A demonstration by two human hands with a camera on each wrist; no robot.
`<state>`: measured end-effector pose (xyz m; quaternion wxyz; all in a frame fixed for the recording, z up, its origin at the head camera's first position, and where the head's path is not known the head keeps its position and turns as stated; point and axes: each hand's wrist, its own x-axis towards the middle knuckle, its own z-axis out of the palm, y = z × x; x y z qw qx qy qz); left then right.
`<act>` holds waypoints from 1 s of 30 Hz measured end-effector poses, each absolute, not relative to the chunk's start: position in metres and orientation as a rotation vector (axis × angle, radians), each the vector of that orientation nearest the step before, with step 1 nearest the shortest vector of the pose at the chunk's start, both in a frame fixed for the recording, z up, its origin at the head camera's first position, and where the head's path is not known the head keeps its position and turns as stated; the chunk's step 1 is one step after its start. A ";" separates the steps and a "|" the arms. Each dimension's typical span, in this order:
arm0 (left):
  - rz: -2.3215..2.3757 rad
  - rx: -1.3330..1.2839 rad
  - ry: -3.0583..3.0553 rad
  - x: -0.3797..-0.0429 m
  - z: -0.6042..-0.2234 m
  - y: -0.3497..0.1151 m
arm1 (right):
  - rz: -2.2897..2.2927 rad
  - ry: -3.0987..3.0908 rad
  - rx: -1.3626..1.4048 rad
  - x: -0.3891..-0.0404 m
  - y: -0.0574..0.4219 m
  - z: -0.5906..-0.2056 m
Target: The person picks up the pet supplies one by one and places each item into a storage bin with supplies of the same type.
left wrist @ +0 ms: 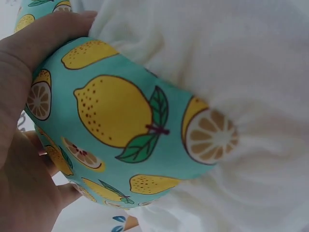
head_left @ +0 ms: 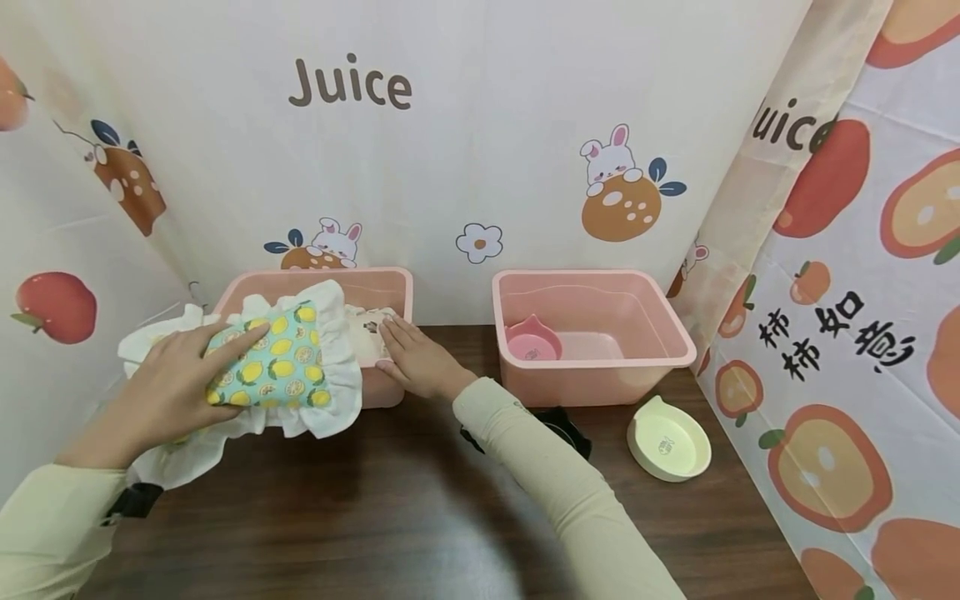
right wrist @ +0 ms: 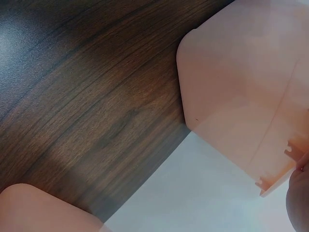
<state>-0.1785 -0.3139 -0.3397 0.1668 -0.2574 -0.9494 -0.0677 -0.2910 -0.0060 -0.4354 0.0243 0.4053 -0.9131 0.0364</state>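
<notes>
My left hand (head_left: pixel 176 379) grips a teal lemon-print cloth piece with white ruffled edges (head_left: pixel 288 354). In the left wrist view the thumb lies over the lemon print (left wrist: pixel 116 111) and the fingers reach behind it. The cloth hangs in front of the left pink bin (head_left: pixel 408 292) and hides part of it. Fairly straight fingers of my right hand (head_left: pixel 420 358) lie over that bin's right rim, with fingertips at a cream cloth (head_left: pixel 363 329) inside. Only a bit of the right hand (right wrist: pixel 298 198) shows at the edge of the right wrist view, beside the bin wall (right wrist: pixel 231 87).
A second pink bin (head_left: pixel 592 383) stands to the right, holding a pink cat-eared dish (head_left: pixel 534 340). A pale yellow dish (head_left: pixel 671 442) sits on the dark wooden table (head_left: pixel 360 525). Black objects (head_left: pixel 566 429) lie partly behind my right sleeve. Printed curtains (head_left: pixel 480 150) enclose the back and sides.
</notes>
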 end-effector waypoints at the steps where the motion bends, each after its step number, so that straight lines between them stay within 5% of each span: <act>1: -0.197 -0.729 -2.706 -0.182 -0.338 -0.314 | 0.111 -2.822 1.255 -0.291 -0.006 -0.435; 30: -0.110 -0.698 -2.980 -0.277 -0.319 -0.300 | 0.074 -2.823 1.243 -0.293 -0.007 -0.439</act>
